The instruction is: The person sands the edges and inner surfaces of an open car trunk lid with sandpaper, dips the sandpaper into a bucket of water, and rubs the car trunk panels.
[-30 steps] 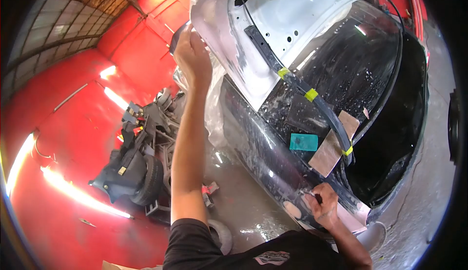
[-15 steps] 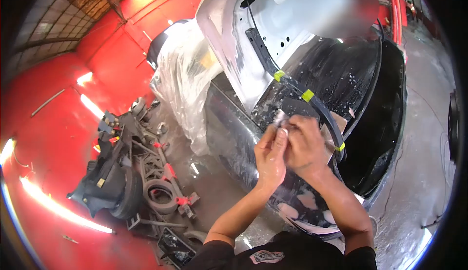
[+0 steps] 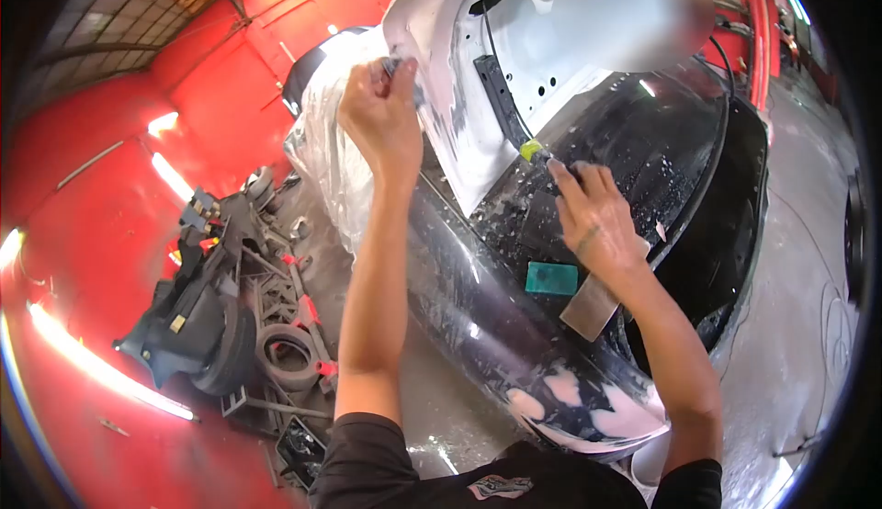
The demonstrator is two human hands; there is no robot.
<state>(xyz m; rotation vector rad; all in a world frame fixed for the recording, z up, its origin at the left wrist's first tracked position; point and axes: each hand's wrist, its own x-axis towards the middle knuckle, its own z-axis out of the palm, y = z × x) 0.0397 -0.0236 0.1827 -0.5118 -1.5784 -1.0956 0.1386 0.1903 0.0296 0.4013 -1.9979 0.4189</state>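
Note:
My left hand [image 3: 380,123] is raised at the edge of the white panel [image 3: 450,164], its fingers pinched on a small grey piece of sandpaper [image 3: 418,96]. A long black strip [image 3: 499,96] marked with yellow-green tape [image 3: 531,149] hangs down from the panel. My right hand [image 3: 597,220] has curled fingers around this strip just below the tape; the strip's lower part is hidden by hand and forearm. A green block [image 3: 551,278] and a flat brownish board [image 3: 591,309] lie on the wet black car body [image 3: 487,325], below my right hand.
Pale filler patches [image 3: 562,386] mark the body's near corner. Clear plastic sheeting [image 3: 331,132] drapes the car at the left. On the floor lie a tire [image 3: 287,357] and several dark car parts [image 3: 202,316]. A red wall [image 3: 92,187] stands left.
The hands were together over the car body. My left hand has moved up and left with the sandpaper; my right hand has moved up onto the strip. The green block has come into view.

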